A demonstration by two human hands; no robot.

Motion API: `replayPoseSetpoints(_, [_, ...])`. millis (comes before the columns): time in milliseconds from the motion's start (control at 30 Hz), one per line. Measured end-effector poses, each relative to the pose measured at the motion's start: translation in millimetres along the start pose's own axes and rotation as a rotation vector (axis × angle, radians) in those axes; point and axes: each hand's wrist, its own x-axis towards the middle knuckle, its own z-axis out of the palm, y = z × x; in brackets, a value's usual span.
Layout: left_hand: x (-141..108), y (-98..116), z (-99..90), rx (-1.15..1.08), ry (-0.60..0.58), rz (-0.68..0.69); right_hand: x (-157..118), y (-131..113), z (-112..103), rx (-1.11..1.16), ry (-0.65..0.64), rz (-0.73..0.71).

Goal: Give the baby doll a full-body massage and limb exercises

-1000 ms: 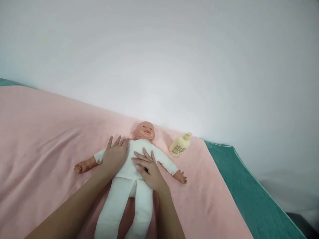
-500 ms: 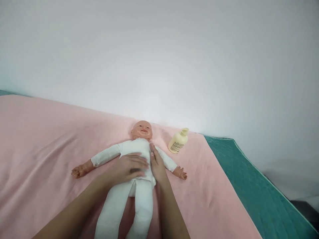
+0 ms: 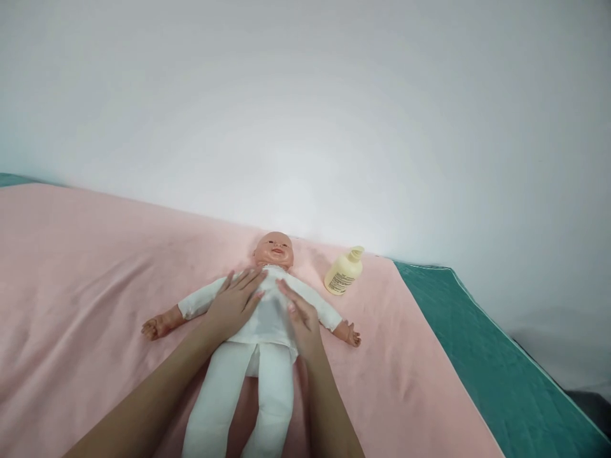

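Observation:
A baby doll (image 3: 274, 324) with a white cloth body lies on its back on a pink cloth (image 3: 405, 381), its head toward the wall and its arms spread. My left hand (image 3: 236, 302) rests flat on the left side of its chest, fingers spread. On the right side of the chest is my right hand (image 3: 300, 315), its fingers extended and slightly blurred, the thumb raised. Neither hand holds anything. A pale yellow pump bottle (image 3: 344, 272) stands beside the doll's head, to the right.
Under the pink cloth, a green surface (image 3: 482, 337) shows at the right and at the far left corner. A pale wall (image 3: 305, 114) rises behind. Something dark is at the lower right edge.
My left hand has moved up and left, from the doll's belly to its upper chest, with fingers more spread. My right hand has shifted slightly, its fingers now tilted toward the left.

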Motion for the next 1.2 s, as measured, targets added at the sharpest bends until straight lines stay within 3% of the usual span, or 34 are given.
replayPoseSetpoints(133, [-2, -4, -0.4, 0.206, 0.162, -0.16, -7, -15, 9, -0.102, -0.372, -0.009])
replayPoseSetpoints(233, [-4, -6, -2.2, 0.266, 0.147, -0.155, -6, -17, 15, -0.259, -0.479, -0.028])
replayPoseSetpoints(500, [-4, -5, 1.1, 0.206, 0.181, -0.159, 9, 16, 2, -0.627, -0.273, 0.044])
replayPoseSetpoints(633, [-2, -2, -1.6, 0.062, 0.184, -0.162, 9, 34, -4, -0.61, -0.114, 0.096])
replayPoseSetpoints(733, [-2, 5, -8.4, -0.093, 0.157, -0.042, 10, 40, -7, -0.495, 0.005, 0.14])
replayPoseSetpoints(800, [-4, 13, -14.5, -0.207, 0.067, 0.12, 11, 42, -9, -0.376, 0.095, 0.179])
replayPoseSetpoints(900, [-7, 28, -22.0, -0.351, -0.185, 0.372, 12, 43, -14, -0.205, 0.214, 0.211])
replayPoseSetpoints(967, [-9, 34, -24.3, -0.384, -0.324, 0.439, 12, 44, -16, -0.132, 0.256, 0.211])
replayPoseSetpoints(1067, [-7, 34, -23.3, -0.353, -0.372, 0.408, 12, 44, -16, -0.069, 0.267, 0.217])
replayPoseSetpoints(1200, [-2, 24, -15.1, -0.244, -0.215, 0.264, 12, 39, -10, -0.068, 0.258, 0.213])
